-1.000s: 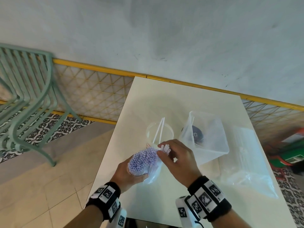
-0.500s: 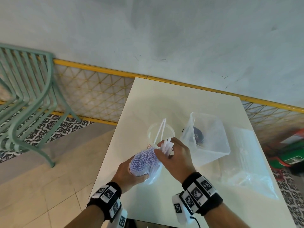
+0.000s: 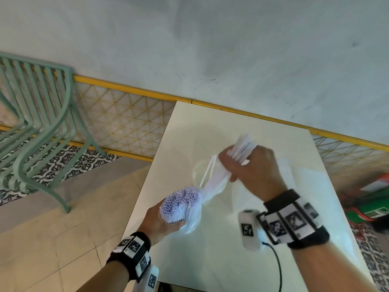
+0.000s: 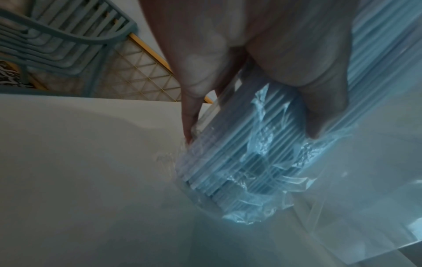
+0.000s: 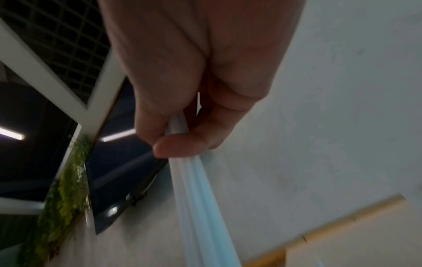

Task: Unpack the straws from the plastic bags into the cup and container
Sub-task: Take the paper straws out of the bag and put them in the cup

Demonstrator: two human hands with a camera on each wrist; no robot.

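My left hand [image 3: 162, 220] grips a thick bundle of pale straws [image 3: 181, 202] still wrapped in its clear plastic bag [image 3: 192, 220], open ends facing me. In the left wrist view the fingers [image 4: 319, 101] curl round the bagged straws [image 4: 239, 162]. My right hand [image 3: 248, 167] holds a smaller handful of straws [image 3: 242, 147], lifted above the clear cup [image 3: 202, 171]. The cup holds two white straws [image 3: 208, 170]. The right wrist view shows thumb and fingers pinching those straws [image 5: 194, 180]. The container is hidden behind my right hand.
The white table [image 3: 221, 249] stands against a grey wall [image 3: 210, 49]. Another clear plastic bag [image 3: 311, 186] lies at the right side of the table. A green metal chair [image 3: 37, 127] stands on the floor to the left.
My right hand has pulled a handful of straws out of the bundle and raised it up and to the right, above the cup. The left hand keeps holding the bagged bundle.
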